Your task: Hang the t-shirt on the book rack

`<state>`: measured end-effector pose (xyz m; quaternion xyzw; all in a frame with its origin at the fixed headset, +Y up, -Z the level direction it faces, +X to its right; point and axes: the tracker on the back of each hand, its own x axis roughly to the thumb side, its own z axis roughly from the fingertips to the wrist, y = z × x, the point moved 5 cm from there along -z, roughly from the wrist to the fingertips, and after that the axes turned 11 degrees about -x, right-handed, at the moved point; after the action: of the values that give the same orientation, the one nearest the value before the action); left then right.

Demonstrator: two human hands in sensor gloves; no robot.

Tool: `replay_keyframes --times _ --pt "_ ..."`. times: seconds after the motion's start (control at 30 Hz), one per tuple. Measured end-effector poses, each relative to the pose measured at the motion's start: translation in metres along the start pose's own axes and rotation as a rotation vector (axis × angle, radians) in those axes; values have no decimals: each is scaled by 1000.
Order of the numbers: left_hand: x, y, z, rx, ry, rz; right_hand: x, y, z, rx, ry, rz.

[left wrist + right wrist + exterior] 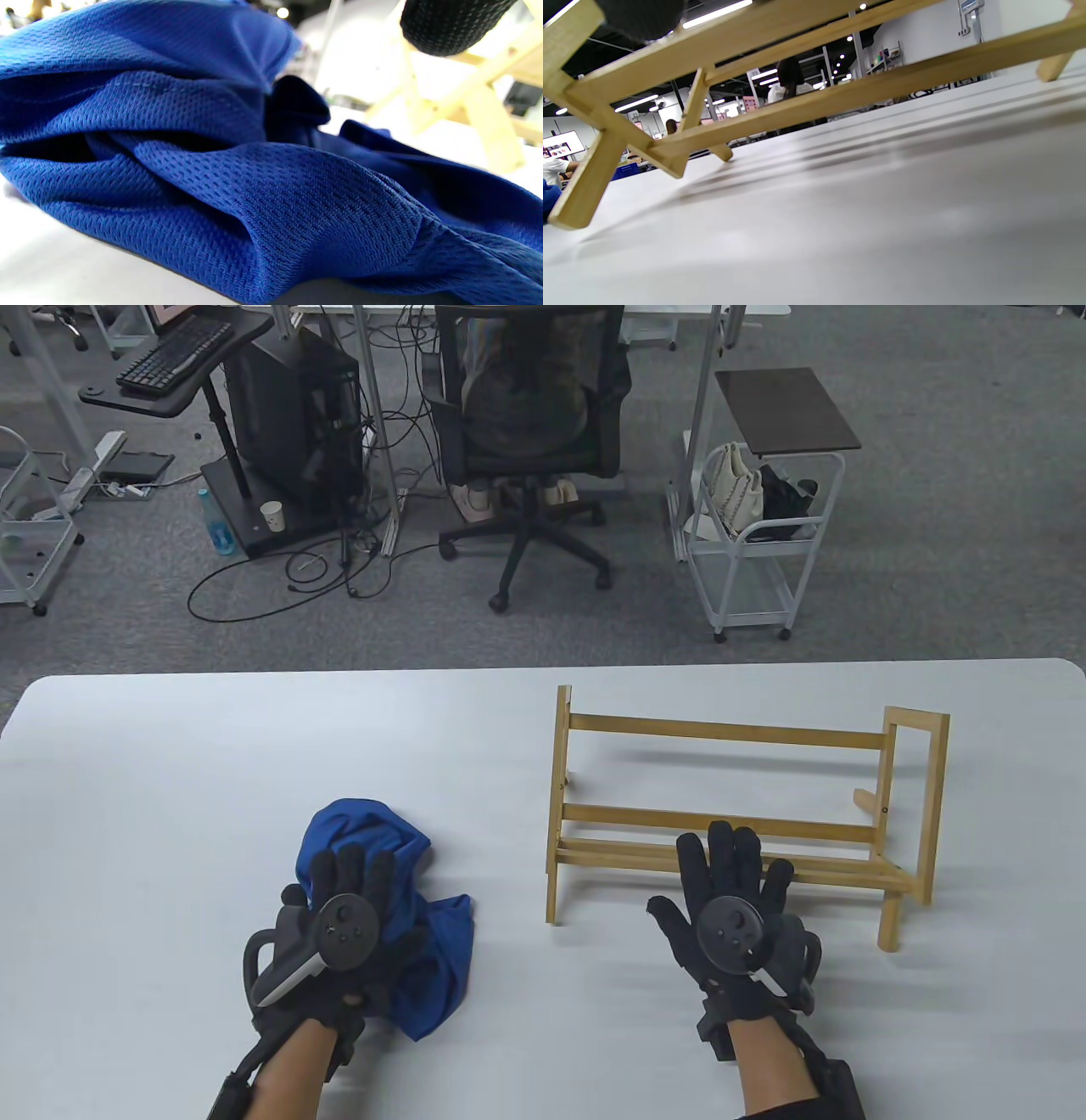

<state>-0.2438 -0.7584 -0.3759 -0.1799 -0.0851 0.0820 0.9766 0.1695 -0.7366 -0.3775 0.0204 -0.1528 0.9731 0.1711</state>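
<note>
A crumpled blue t-shirt (365, 827) lies on the white table (170, 814), left of centre. My left hand (352, 891) rests flat on top of it with the fingers stretched out. The shirt's mesh folds (237, 178) fill the left wrist view, with one fingertip (449, 25) above them. A wooden book rack (730, 734) stands to the right. My right hand (734, 882) lies open, fingers spread, over the rack's low front rails. The right wrist view looks under those rails (840, 97), with a fingertip (640, 17) on the rail at the top left.
The rack's left post (556, 814) stands about a hand's width right of the shirt. Beyond the table's far edge are an office chair (530, 432) and a white trolley (755, 551) on the floor.
</note>
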Motion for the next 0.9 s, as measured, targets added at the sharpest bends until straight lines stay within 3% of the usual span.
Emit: replay_keyframes --times 0.67,0.9 --pt "-10 8 -2 18 109 101 -2 -3 3 -4 30 -49" --pt "-19 9 -9 -43 215 217 -1 -3 4 -4 28 -54"
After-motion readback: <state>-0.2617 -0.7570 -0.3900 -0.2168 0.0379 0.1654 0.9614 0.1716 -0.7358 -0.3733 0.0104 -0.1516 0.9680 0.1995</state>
